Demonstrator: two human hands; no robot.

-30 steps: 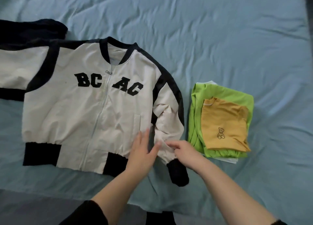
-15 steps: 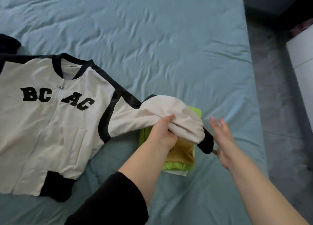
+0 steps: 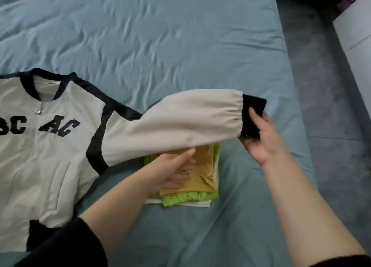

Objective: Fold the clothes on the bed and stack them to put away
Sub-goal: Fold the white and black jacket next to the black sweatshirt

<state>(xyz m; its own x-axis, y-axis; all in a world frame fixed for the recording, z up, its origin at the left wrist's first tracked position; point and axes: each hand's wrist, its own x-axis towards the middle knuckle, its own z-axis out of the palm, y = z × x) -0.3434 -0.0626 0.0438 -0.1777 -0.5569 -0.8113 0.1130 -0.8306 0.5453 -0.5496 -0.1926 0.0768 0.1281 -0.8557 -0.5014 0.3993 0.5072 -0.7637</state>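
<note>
Right hand [image 3: 265, 140] pinching the jacket [image 3: 50, 156] cuff [image 3: 252, 116], left hand [image 3: 170, 170] flat on the stack [image 3: 204, 166], which the sleeve [image 3: 180, 122] half covers.

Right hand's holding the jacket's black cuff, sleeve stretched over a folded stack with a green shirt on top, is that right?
Not quite. In the head view the right hand holds the black cuff and the sleeve stretches over the stack, but the yellow shirt is on top; the green shirt lies beneath it.

The jacket [image 3: 50, 156] lies on the bed [image 3: 160, 35] at left — its sleeve [image 3: 180, 118] stretches right over the folded stack [image 3: 204, 166]; floor [image 3: 321, 106] lies right of the bed.
</note>
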